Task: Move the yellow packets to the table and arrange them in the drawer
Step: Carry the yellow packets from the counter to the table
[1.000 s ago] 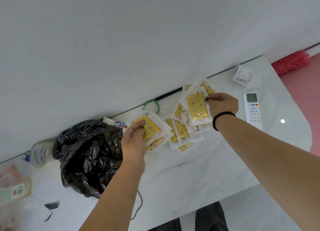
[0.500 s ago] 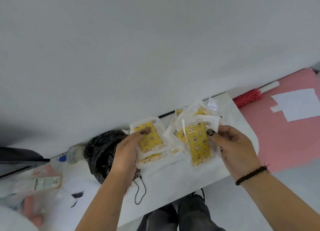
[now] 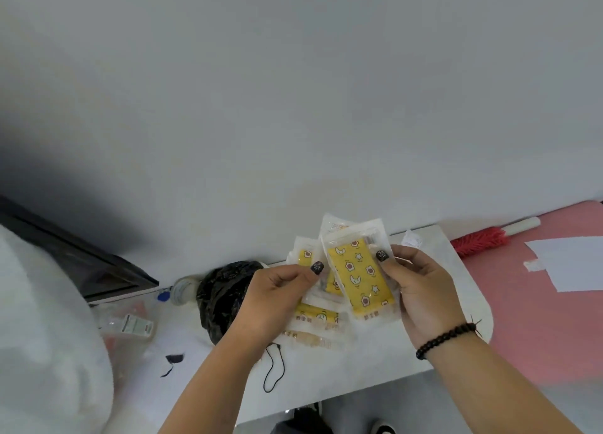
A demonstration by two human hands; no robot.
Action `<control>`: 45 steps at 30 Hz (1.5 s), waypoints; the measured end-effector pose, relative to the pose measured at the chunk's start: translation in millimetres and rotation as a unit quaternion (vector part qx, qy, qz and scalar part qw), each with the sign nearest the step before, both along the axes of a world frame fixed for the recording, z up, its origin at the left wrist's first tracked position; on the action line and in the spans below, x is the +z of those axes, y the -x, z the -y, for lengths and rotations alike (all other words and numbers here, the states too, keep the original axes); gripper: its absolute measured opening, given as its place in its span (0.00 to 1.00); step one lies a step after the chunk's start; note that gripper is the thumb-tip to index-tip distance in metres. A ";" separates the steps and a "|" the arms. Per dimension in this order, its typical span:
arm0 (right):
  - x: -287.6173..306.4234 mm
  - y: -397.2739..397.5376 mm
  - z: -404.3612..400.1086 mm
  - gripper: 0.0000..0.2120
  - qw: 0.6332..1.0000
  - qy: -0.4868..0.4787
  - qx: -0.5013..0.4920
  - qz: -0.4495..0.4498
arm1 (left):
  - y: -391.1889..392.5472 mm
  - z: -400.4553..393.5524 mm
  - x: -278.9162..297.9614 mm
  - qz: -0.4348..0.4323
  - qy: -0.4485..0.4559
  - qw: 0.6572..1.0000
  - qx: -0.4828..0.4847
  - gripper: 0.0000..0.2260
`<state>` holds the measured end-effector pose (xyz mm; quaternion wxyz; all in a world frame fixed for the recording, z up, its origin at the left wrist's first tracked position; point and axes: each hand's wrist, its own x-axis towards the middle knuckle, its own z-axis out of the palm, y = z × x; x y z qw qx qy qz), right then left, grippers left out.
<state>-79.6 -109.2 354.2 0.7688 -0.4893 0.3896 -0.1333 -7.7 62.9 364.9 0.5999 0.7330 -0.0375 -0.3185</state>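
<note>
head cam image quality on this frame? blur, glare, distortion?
Head view: wide-angle bend curves the table edge and tilts the wall; soft overall, with the bottle at left and a white mass at the left edge smeared; dark shadow falls on the wall at left; the clear wrap on the yellow packets shines faintly, their print stays readable; both hands, left hand and right hand, sharp enough.

Soft even indoor light, dim shadow at left, wide-angle bending, edges perhaps motion-blurred

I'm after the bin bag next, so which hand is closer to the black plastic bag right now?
Left. The left hand sits right beside the black plastic bag, just right of it; the right hand is farther right, beyond the yellow packets both hands hold.
</note>
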 end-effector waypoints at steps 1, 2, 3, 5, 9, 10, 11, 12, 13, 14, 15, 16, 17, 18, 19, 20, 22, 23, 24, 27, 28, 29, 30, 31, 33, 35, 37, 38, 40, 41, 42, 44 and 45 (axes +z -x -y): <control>2.4 1.4 -0.1 0.06 1.000 -0.016 0.006 -0.004 | 7.5 0.9 2.9 -0.006 -0.004 1.000 0.027 0.09; 4.0 3.1 1.2 0.05 0.999 -0.034 0.015 -0.007 | 15.0 1.9 6.1 -0.009 -0.007 0.999 0.051 0.09; 5.3 5.8 3.2 0.05 0.998 -0.049 0.029 -0.008 | 23.7 3.1 9.8 -0.009 -0.010 0.997 0.071 0.09; 12.4 13.9 8.2 0.04 0.995 -0.071 0.068 -0.009 | 43.8 5.8 17.4 -0.005 -0.004 0.994 0.112 0.09; 21.2 34.7 19.7 0.09 0.981 -0.132 0.140 -0.019 | 86.7 10.8 33.2 -0.022 0.013 0.980 0.196 0.10; 24.3 39.5 21.1 0.12 0.976 -0.147 0.161 -0.024 | 96.7 11.8 37.0 -0.024 0.022 0.977 0.211 0.10; 27.6 43.0 21.7 0.13 0.970 -0.158 0.182 -0.030 | 106.3 12.5 41.1 -0.022 0.031 0.974 0.223 0.10; 30.9 46.3 21.6 0.13 0.965 -0.166 0.201 -0.036 | 115.6 12.6 43.9 -0.019 0.036 0.971 0.236 0.11; 35.2 49.4 20.2 0.13 0.959 -0.171 0.222 -0.037 | 124.3 12.1 47.1 -0.019 0.038 0.968 0.249 0.11; 39.8 52.4 17.4 0.12 0.953 -0.173 0.247 -0.036 | 132.6 10.5 50.2 -0.018 0.040 0.964 0.260 0.11; 44.5 55.4 14.0 0.12 0.946 -0.171 0.274 -0.033 | 140.7 8.0 53.1 -0.017 0.042 0.962 0.268 0.11; 48.2 58.2 10.1 0.12 0.940 -0.163 0.300 -0.029 | 148.7 5.1 55.5 -0.013 0.043 0.962 0.271 0.09; 51.5 60.8 5.2 0.13 0.933 -0.154 0.324 -0.025 | 156.2 1.0 57.5 -0.008 0.041 0.961 0.273 0.08; 54.5 63.6 -0.2 0.13 0.926 -0.147 0.348 -0.022 | 163.5 -4.1 59.2 -0.005 0.037 0.960 0.277 0.09; 58.1 66.6 -6.7 0.12 0.917 -0.146 0.372 -0.021 | 171.3 -10.0 61.8 -0.005 0.036 0.958 0.285 0.10; 61.3 69.6 -13.4 0.11 0.908 -0.144 0.393 -0.021 | 178.6 -16.9 64.0 -0.004 0.036 0.955 0.294 0.08; 65.4 75.3 -28.7 0.09 0.895 -0.130 0.427 -0.026 | 192.5 -32.6 65.4 0.002 0.032 0.954 0.299 0.07; 66.3 77.6 -37.2 0.08 0.891 -0.115 0.438 -0.028 | 199.5 -40.8 65.5 0.007 0.030 0.952 0.306 0.08; 66.5 80.2 -48.7 0.08 0.888 -0.098 0.448 -0.031 | 209.3 -50.8 65.2 0.008 0.030 0.946 0.322 0.08; 67.5 85.2 -79.8 0.07 0.888 -0.066 0.454 -0.027 | 233.1 -75.3 62.2 0.014 0.038 0.927 0.373 0.05; 68.2 87.5 -93.4 0.07 0.887 -0.063 0.457 -0.025 | 242.7 -85.3 61.2 0.015 0.045 0.918 0.394 0.03; 68.7 89.7 -107.5 0.08 0.885 -0.061 0.461 -0.022 | 252.9 -96.3 60.0 0.016 0.052 0.909 0.414 0.04; 68.6 92.3 -122.1 0.08 0.882 -0.061 0.466 -0.021 | 263.3 -108.7 57.8 0.022 0.054 0.898 0.437 0.06; 68.0 95.3 -137.7 0.10 0.880 -0.062 0.471 -0.020 | 274.2 -122.7 56.2 0.028 0.054 0.885 0.463 0.08; 64.1 102.5 -170.5 0.14 0.869 -0.065 0.490 -0.025 | 299.0 -154.6 51.6 0.034 0.057 0.854 0.516 0.11; 61.0 113.6 -206.3 0.17 0.852 -0.064 0.518 -0.032 | 327.2 -188.3 50.2 0.039 0.066 0.827 0.557 0.14; 59.0 129.9 -245.2 0.17 0.835 -0.068 0.544 -0.039 | 357.3 -223.1 48.2 0.053 0.072 0.804 0.588 0.17; 57.6 139.5 -265.5 0.17 0.827 -0.075 0.555 -0.041 | 372.6 -240.3 47.4 0.062 0.076 0.794 0.600 0.19; 55.7 161.8 -305.9 0.15 0.810 -0.090 0.577 -0.045 | 402.9 -274.2 46.3 0.074 0.094 0.771 0.626 0.25; 53.9 173.7 -326.7 0.15 0.802 -0.099 0.588 -0.047 | 418.4 -291.2 45.4 0.076 0.102 0.759 0.638 0.29; 52.3 185.9 -347.3 0.15 0.792 -0.107 0.599 -0.050 | 433.8 -307.8 43.9 0.076 0.103 0.748 0.651 0.33; 48.9 209.5 -386.9 0.14 0.775 -0.123 0.618 -0.055 | 463.0 -340.3 41.1 0.077 0.102 0.727 0.674 0.39; 47.9 221.1 -406.0 0.14 0.767 -0.129 0.626 -0.056 | 476.6 -355.8 39.6 0.078 0.103 0.716 0.686 0.41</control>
